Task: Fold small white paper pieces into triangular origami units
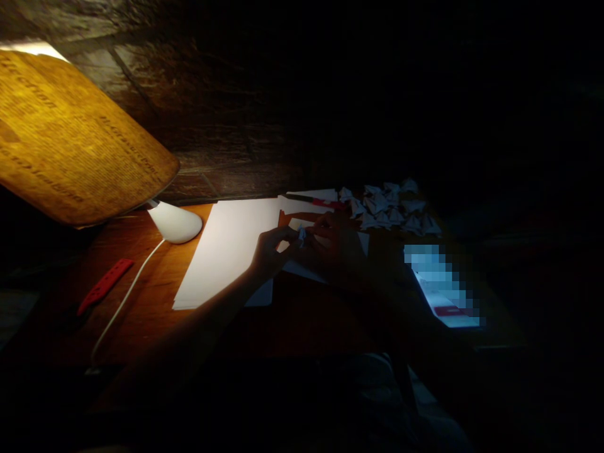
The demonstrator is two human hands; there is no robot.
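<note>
Folded paper piece (302,235), one, pinched between left hand (272,249) and right hand (334,240), neither nearer, over the worktop (163,270) towards its far edge; long axis roughly upright. Counted: one lamp (89,138), one phone (444,290) near the right edge, at least ten folded shapes (376,202) by the far right corner, exact number lost in gloom

"…ection", "…Prin…" on the lampshade (89,141)

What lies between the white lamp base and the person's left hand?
White paper sheets lie between the lamp base and the left hand, as the head view shows.
</note>
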